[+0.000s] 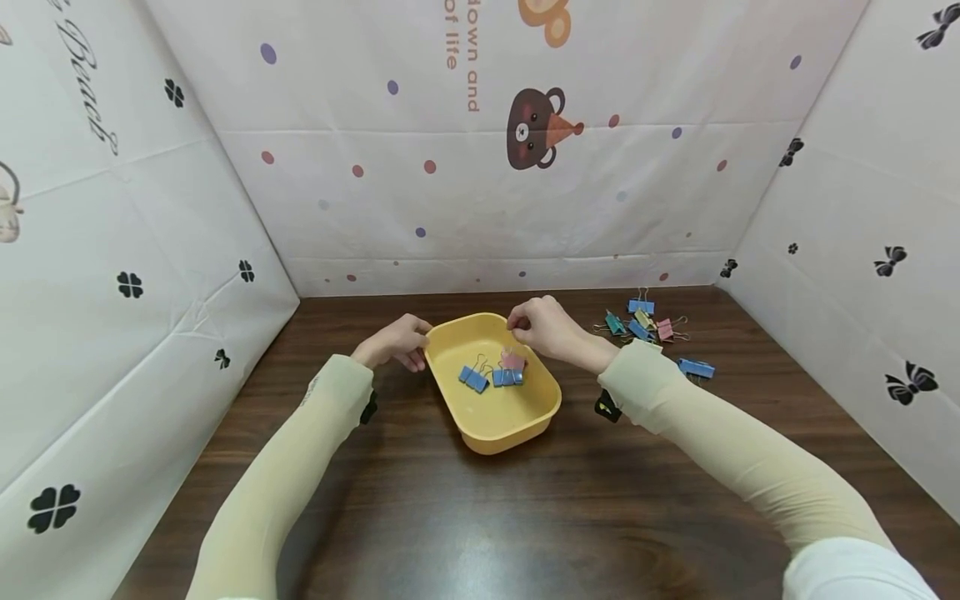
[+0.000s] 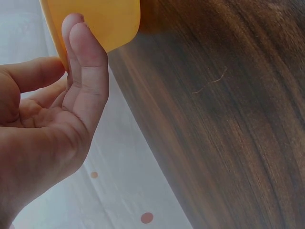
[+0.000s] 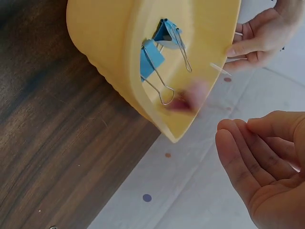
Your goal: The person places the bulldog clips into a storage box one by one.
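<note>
A yellow plastic tray [image 1: 495, 444] stands on the table, turned slightly, with two blue binder clips [image 1: 474, 379] inside. My left hand [image 1: 397, 342] grips its far left rim, the fingers [image 2: 90, 52] lying along the outer wall and the thumb at the edge. Over the tray's far right side is my right hand [image 1: 551, 327], thumb and fingertips close together and nothing between them. Just below it, a pink binder clip [image 1: 513, 360] is in the tray beside the blue ones; in the right wrist view this pink clip [image 3: 190, 98] is blurred, apart from the fingers.
Right of the tray, beyond my right forearm, lies a loose group of binder clips: blue [image 1: 641, 307], teal [image 1: 615, 323], yellow [image 1: 643, 318] and pink [image 1: 665, 330]. Another blue clip [image 1: 696, 367] lies nearer. Patterned white sheets [image 1: 465, 208] wall in the back and both sides.
</note>
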A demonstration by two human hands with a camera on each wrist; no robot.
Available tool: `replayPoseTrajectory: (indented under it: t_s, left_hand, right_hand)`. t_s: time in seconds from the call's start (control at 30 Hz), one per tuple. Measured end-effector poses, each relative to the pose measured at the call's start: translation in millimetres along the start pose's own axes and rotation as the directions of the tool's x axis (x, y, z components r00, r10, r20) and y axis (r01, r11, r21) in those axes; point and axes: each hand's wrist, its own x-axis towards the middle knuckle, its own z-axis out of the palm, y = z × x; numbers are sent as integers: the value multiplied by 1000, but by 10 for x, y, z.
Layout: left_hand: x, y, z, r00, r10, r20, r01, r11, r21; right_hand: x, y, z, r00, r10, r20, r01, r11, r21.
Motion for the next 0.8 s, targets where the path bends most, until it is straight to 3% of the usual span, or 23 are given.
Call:
replayPoseTrajectory:
  t_s: [0.3, 0.57, 0.8]
  left_hand:
    - [-11, 7, 2, 1000, 8, 1, -8, 1000, 14]
    - [11, -1, -9, 1000, 2, 2, -2, 1000, 6]
    - [9, 3, -5, 1000, -2, 4, 2, 1000, -2]
  right_hand:
    - [-58, 190, -213, 997, 52, -54, -52, 999, 7]
    - [-204, 695, -488, 980, 178, -88, -179, 984, 2]
    - [-395, 1141, -661, 945, 307, -116, -307, 952, 19]
